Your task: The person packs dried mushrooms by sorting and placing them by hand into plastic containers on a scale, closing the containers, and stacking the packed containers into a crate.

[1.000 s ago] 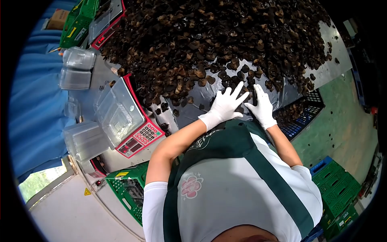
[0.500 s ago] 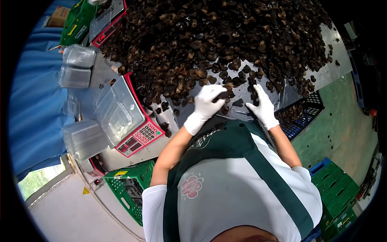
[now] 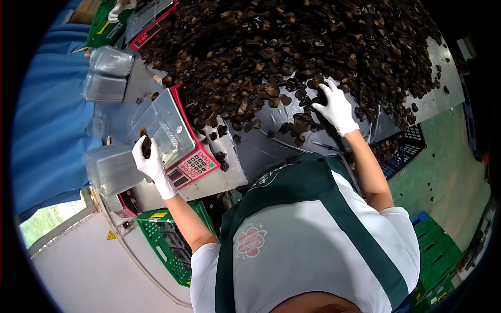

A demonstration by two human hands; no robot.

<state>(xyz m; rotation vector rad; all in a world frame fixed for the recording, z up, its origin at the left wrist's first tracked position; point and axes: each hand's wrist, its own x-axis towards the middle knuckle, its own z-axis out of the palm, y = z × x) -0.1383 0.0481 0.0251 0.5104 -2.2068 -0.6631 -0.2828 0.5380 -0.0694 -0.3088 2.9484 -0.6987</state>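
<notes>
My left hand [image 3: 150, 161], in a white glove, is closed around a few pieces of dark wood ear mushroom [image 3: 146, 145]. It is over the near left side of a red weighing scale [image 3: 197, 166], beside a clear plastic box [image 3: 166, 136] on the scale's plate. My gloved right hand [image 3: 338, 110] has its fingers spread at the near edge of a large heap of wood ear mushrooms [image 3: 292, 44]. Just left of that hand, a small cluster of mushrooms [image 3: 301, 125] lies on the grey plastic sheet [image 3: 261, 148].
Clear plastic boxes [image 3: 112, 169] are stacked left of the scale, with more boxes [image 3: 107, 73] farther back. A second scale [image 3: 148, 28] and a co-worker's gloved hand [image 3: 116, 12] appear at upper left. Green crates [image 3: 167, 240] stand below, and a black crate [image 3: 402, 156] sits at right.
My left hand has swung from the sheet over to the scale, carrying mushroom pieces. My right hand has reached slightly farther toward the heap. A co-worker's hand shows more at upper left.
</notes>
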